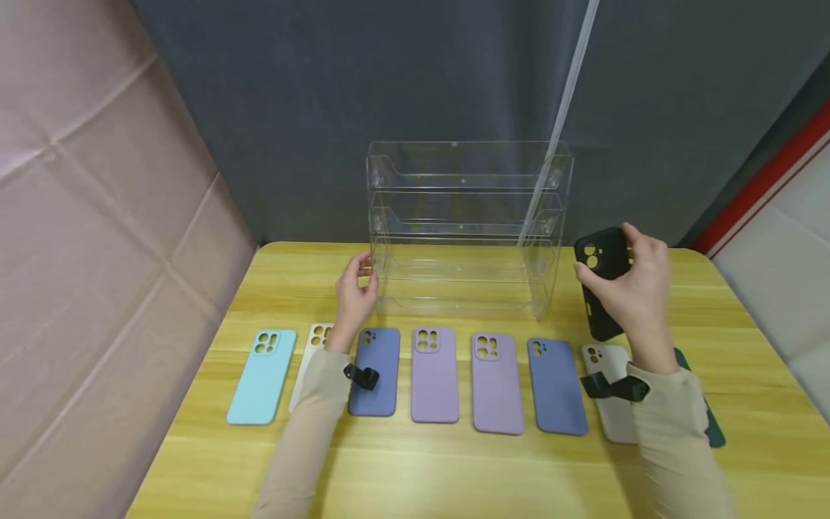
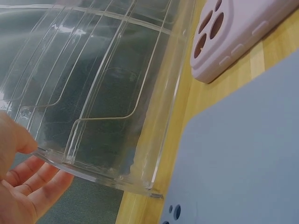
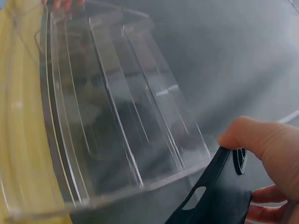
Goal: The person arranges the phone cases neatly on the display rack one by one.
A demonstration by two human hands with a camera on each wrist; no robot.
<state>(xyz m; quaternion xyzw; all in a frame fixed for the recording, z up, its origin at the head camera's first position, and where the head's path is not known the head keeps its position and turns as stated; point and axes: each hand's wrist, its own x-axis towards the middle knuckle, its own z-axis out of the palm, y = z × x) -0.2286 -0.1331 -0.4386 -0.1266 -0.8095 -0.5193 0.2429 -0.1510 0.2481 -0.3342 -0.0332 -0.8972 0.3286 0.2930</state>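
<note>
Clear tiered display rack [image 1: 462,229], centre of the frame: its left side was gripped by the left hand [image 1: 355,292]. Black phone case [image 1: 613,258], right of centre: it was held raised by the right hand [image 1: 640,285], thumb and fingers at opposite edges. Wooden table [image 1: 415,472], lower frame: cyan case [image 1: 261,382], white case [image 1: 313,357], 2 blue cases [image 1: 559,396], 2 lilac cases [image 1: 434,389], pale case [image 1: 612,404], dark green case [image 1: 716,430] lay in a row. Judged tally: 1 was lifted, 8 remained down, all 9 were outside the rack.

Left grip [image 1: 355,294] and right grip [image 1: 638,282] both pinch — well apart
</note>
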